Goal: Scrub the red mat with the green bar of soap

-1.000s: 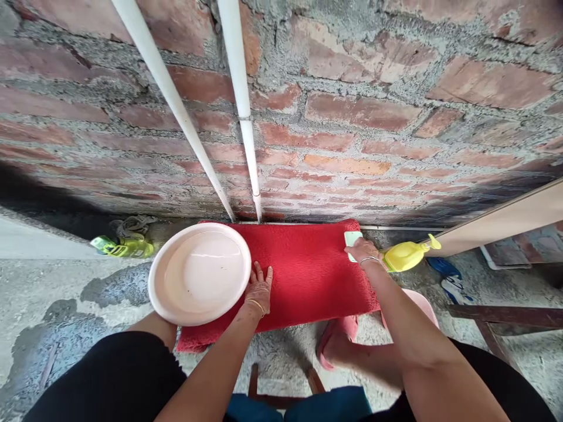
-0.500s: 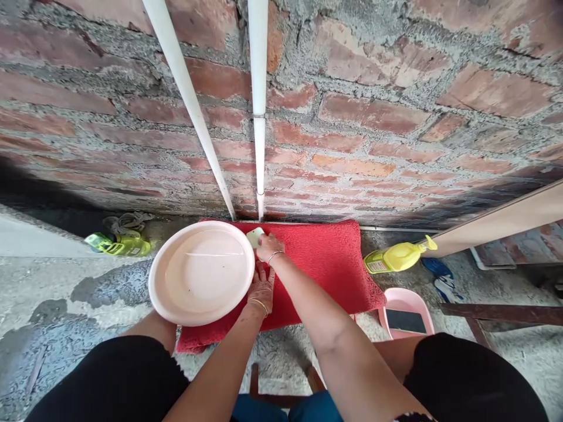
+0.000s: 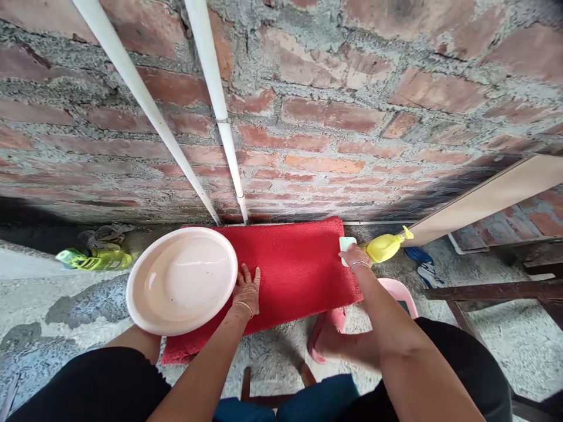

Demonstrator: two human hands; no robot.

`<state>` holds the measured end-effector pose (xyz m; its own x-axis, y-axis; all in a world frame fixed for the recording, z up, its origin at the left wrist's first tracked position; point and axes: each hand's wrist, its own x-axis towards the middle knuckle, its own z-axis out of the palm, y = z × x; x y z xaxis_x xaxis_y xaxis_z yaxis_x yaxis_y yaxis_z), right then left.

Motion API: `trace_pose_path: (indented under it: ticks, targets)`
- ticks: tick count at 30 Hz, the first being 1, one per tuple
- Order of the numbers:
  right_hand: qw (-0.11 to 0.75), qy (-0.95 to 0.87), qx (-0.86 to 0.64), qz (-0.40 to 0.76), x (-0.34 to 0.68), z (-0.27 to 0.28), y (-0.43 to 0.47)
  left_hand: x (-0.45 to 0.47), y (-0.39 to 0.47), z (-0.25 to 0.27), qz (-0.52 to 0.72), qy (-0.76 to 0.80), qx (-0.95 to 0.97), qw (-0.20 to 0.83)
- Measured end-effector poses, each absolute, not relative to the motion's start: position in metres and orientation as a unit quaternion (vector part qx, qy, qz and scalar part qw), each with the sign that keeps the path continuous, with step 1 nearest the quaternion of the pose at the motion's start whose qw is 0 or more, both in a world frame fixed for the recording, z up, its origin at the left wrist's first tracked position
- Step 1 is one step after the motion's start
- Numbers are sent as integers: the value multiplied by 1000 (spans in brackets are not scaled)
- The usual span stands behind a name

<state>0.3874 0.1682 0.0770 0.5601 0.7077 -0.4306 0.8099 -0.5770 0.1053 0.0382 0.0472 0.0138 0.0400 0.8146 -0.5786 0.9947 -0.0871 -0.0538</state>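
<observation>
A red textured cloth [image 3: 299,264] is spread over a low surface by the wall. On its left part rests a pale pink basin [image 3: 182,281] holding clear liquid. My left hand [image 3: 247,293] lies on the cloth against the basin's right side, fingers spread and holding nothing. Over at the right end of the cloth, my right hand [image 3: 356,257] grips a pale green flat block [image 3: 346,242]. Its underside and exact kind are hidden. Just beyond that hand stands a yellow pump bottle [image 3: 385,248], partly covered by the fingers.
A brick wall [image 3: 308,140] with two white pipes [image 3: 215,64] rises behind. To the left is a yellow-green bottle [image 3: 105,259]. A pink tub [image 3: 400,290], blue-and-white slippers [image 3: 424,266] and a dark wooden bar [image 3: 488,291] are at the right.
My right hand has carried the pale green block across the cloth from beside the basin to the right end. My left hand stays by the basin. The view has shifted right.
</observation>
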Motion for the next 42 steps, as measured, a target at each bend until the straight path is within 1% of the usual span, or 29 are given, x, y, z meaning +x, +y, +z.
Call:
trace_pose_path:
  ticks: [2,4,9,12,15,19,26,30,33,37,40,42]
  targets:
    - [138,435,873,-172,393,81,156,38,47,14,-241,648,699,183]
    - [124,469,854,-191,377,83,142,37,48,15,-239,646,703,179]
    - [85,573,777,-246,278,75,91,33,46,22,-234,654,693,192]
    - [95,646,704,-281,221,64,62,29,41,24,-213,675,681,188]
    - [99,692,654,-289,199,59,47,25,36,25,-194,687,674,189]
    - [113,674,680,-267,234,61,50,22,32,25,-182,686,674,207]
    - [122,498,829,-226,370,76,51,24,34,27,-204,677,683,187]
    - [128,444,866,-194,397,81,46,25,34,29,-207,677,683,179]
    - [107,487,841,-211,367,78,52,25,34,30,-202,678,682,184]
    - [81,584,767,-252,281,70,64,26,31,32,-192,683,679,187]
    - [89,656,697,-276,221,65,72,26,29,33,-187,688,676,184]
    - [102,680,668,-284,199,64,77,27,29,35,-192,687,677,183]
